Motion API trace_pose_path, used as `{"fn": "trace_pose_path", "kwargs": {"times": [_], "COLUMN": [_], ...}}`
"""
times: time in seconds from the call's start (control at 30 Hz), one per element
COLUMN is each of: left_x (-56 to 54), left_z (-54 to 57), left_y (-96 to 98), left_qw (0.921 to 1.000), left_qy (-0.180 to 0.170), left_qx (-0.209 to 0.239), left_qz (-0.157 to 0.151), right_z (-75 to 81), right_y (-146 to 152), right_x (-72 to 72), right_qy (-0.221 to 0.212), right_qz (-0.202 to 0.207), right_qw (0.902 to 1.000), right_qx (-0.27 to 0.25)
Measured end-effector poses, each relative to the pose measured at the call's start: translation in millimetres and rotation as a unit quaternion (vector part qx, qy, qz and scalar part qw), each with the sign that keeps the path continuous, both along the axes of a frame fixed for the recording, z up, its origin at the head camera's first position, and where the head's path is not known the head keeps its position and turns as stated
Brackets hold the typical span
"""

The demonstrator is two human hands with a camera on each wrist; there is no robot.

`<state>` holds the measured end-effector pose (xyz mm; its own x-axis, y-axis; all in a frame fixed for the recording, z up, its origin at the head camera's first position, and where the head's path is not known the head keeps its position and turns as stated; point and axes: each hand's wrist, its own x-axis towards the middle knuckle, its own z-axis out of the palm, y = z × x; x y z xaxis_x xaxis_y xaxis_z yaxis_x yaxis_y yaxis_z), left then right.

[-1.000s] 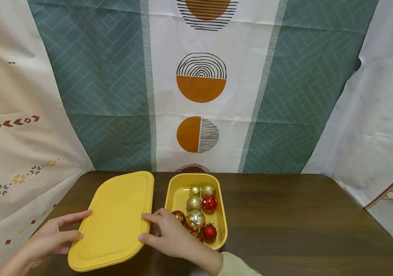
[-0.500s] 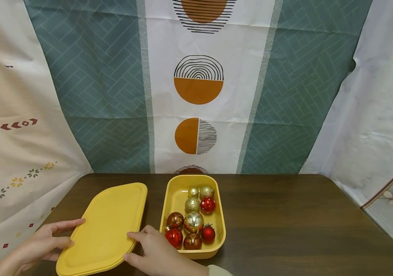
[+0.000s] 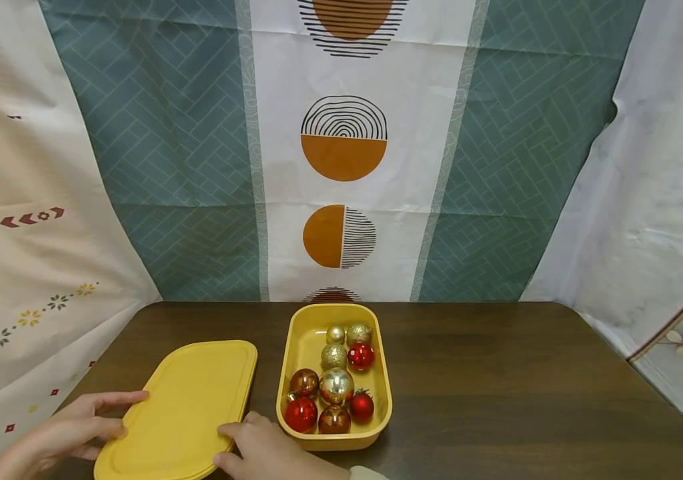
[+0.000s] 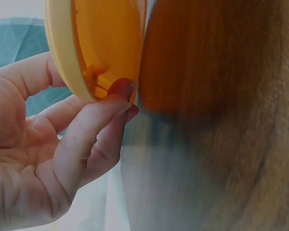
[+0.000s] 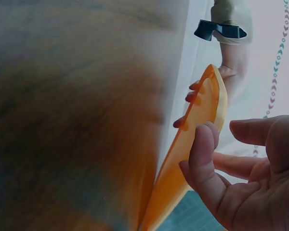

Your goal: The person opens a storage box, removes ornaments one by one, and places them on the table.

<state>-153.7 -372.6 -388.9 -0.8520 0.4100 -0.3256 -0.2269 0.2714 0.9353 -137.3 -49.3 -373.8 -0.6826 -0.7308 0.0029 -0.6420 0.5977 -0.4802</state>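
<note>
A yellow rounded-rectangle lid (image 3: 182, 407) is held low over the dark table's left side. My left hand (image 3: 71, 430) grips its left edge. In the left wrist view, thumb and fingers pinch the rim of the lid (image 4: 108, 38). My right hand (image 3: 272, 453) holds the right edge near the front corner, and in the right wrist view its fingers (image 5: 202, 149) are around that edge. Tilted in that view, the lid (image 5: 183, 144) comes close to the tabletop at its far end; whether it touches I cannot tell.
Right of the lid stands a yellow box (image 3: 385, 373) without a cover. Several Christmas baubles lie in it, among them a shiny gold bauble (image 3: 337, 385), a red bauble (image 3: 301, 415) and a brown bauble (image 3: 334, 420). The dark wooden table (image 3: 497, 387) extends to the right. Patterned cloth (image 3: 197, 167) hangs behind.
Both hands have brought the lid down and toward me, slightly left, away from the box. My right arm no longer covers the box's front baubles.
</note>
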Motion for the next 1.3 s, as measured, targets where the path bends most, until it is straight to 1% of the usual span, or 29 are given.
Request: {"fn": "trace_pose_path", "kwargs": {"times": [0.07, 0.17, 0.27, 0.4, 0.57, 0.63, 0.7, 0.8, 0.83, 0.93, 1.07, 1.17, 1.2, 1.23, 1.3], "left_x": [-1.5, -3.8, -6.5, -10.4, -14.1, -14.9, -16.1, -18.0, -18.7, -20.6, -21.7, -21.6, -21.7, -21.7, -21.7], "left_z": [-0.5, -0.6, -1.0, -2.7, -3.4, -2.9, -2.1, -0.5, -0.1, 2.1, 6.5, 10.0, 11.5, 12.8, 15.2], "left_y": [2.8, 7.4, 12.4, 18.0, 25.3, 28.5, 32.5, 38.8, 40.7, 45.8, 52.1, 58.3, 60.6, 62.9, 67.4], "left_qw": [1.0000, 0.9997, 0.9987, 0.9959, 0.9920, 0.9899, 0.9866, 0.9732, 0.9669, 0.9439, 0.9229, 0.9100, 0.9034, 0.8977, 0.8873], "left_qy": [0.005, 0.010, 0.015, 0.033, 0.054, 0.061, 0.065, 0.087, 0.094, 0.120, 0.163, 0.198, 0.211, 0.222, 0.243], "left_qx": [-0.004, -0.018, -0.037, -0.067, -0.089, -0.102, -0.120, -0.181, -0.204, -0.276, -0.322, -0.341, -0.352, -0.361, -0.376], "left_qz": [0.001, 0.012, 0.030, 0.052, 0.070, 0.077, 0.089, 0.113, 0.121, 0.136, 0.133, 0.128, 0.124, 0.120, 0.111], "right_z": [-2.1, -4.3, -6.6, -9.1, -11.6, -11.6, -10.5, -7.3, -5.8, -0.4, 6.9, 11.1, 12.1, 13.2, 14.8], "right_y": [-0.7, -1.8, -3.4, -3.9, -1.4, -0.2, 1.1, 4.8, 6.4, 13.2, 23.0, 29.8, 32.3, 34.6, 39.5], "right_x": [-1.0, -2.9, -4.0, -4.0, -4.2, -4.8, -4.7, -4.5, -4.2, -3.6, -2.2, -0.2, 0.6, 1.1, 2.2], "right_qy": [-0.002, -0.009, -0.023, -0.038, -0.048, -0.045, -0.052, -0.055, -0.058, -0.061, -0.091, -0.138, -0.146, -0.161, -0.176], "right_qz": [-0.004, -0.015, -0.032, -0.047, -0.037, -0.026, -0.019, 0.002, 0.009, 0.041, 0.066, 0.059, 0.058, 0.054, 0.048], "right_qw": [0.9999, 0.9995, 0.9981, 0.9956, 0.9945, 0.9950, 0.9946, 0.9949, 0.9950, 0.9955, 0.9936, 0.9885, 0.9871, 0.9846, 0.9812], "right_qx": [0.010, 0.027, 0.047, 0.071, 0.086, 0.086, 0.088, 0.084, 0.081, 0.059, 0.014, -0.020, -0.030, -0.041, -0.062]}}
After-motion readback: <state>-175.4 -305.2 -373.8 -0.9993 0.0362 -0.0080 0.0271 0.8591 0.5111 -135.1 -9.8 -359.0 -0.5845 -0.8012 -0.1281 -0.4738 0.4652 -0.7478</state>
